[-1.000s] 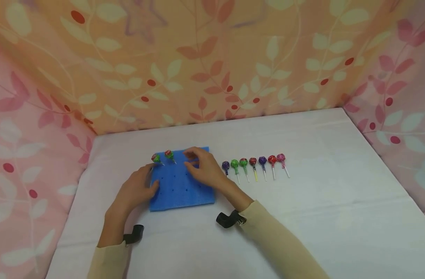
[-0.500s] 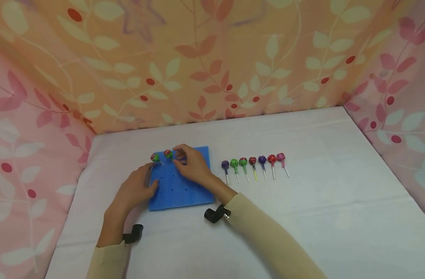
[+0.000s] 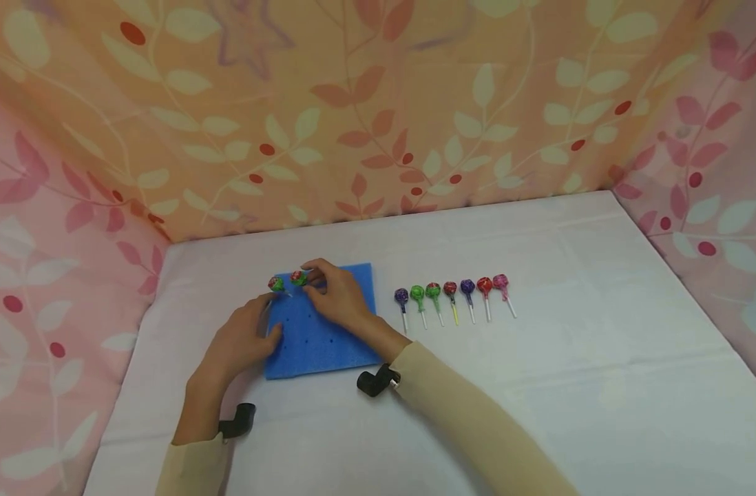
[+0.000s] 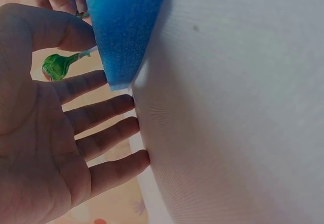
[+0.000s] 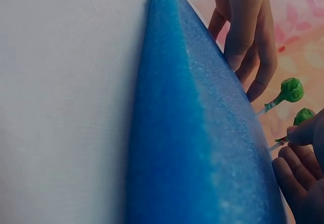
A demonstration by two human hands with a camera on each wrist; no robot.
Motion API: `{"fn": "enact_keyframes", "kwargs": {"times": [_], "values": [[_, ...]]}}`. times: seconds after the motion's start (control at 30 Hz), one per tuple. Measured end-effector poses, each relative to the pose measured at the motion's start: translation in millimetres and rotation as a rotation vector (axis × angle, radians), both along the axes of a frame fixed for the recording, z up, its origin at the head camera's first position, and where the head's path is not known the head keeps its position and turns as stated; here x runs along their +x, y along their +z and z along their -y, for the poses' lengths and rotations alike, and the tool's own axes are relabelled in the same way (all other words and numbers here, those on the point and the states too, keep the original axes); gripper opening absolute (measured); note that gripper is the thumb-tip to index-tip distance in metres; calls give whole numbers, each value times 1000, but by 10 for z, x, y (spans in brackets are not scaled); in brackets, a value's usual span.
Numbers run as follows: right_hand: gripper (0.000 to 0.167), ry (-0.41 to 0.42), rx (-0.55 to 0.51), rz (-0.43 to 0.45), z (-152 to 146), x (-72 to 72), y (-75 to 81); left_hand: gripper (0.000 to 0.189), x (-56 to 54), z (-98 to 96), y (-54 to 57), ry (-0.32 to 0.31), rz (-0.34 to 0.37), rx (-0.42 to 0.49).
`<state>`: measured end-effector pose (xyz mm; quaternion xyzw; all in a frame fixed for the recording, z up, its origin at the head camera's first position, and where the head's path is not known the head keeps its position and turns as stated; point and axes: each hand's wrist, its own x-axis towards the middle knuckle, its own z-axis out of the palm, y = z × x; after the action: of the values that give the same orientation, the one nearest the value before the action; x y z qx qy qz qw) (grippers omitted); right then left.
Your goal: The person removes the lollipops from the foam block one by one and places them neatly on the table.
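Note:
A blue foam board (image 3: pixel 322 355) with small holes lies on the white-covered table. Two green-and-red wrapped lollipops stand in its far edge: one at the far left corner (image 3: pixel 275 284), the other (image 3: pixel 298 277) just right of it. My right hand (image 3: pixel 341 296) pinches this second lollipop low on its wrapper, as the right wrist view shows at the lollipop (image 5: pixel 305 116). At the board's left side is my left hand (image 3: pixel 240 337). Its thumb lies over the board and its straight fingers (image 4: pixel 104 113) reach along the edge to the tabletop.
Right of the board, several wrapped lollipops lie in a row, from a purple one (image 3: pixel 401 296) to a pink one (image 3: pixel 500 282), sticks toward me. Patterned fabric (image 3: pixel 378 110) hangs behind the table and at both sides. Each wrist wears a black camera mount (image 3: pixel 378 381).
My right hand has moved left across the board's far part and taken hold of the second lollipop. The left hand has stayed in place.

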<state>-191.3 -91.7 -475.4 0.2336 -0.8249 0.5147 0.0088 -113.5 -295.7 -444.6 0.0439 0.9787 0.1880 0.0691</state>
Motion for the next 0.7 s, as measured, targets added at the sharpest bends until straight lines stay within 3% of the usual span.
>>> {"fn": "enact_keyframes", "kwargs": {"times": [0.4,0.7], "values": [[29,-74,93,-22,29,28,24,67,16,-10,-32,11,12,13],[29,-23,-82,-4,12,68,110,67,7,1,-5,9,32,2]]}}
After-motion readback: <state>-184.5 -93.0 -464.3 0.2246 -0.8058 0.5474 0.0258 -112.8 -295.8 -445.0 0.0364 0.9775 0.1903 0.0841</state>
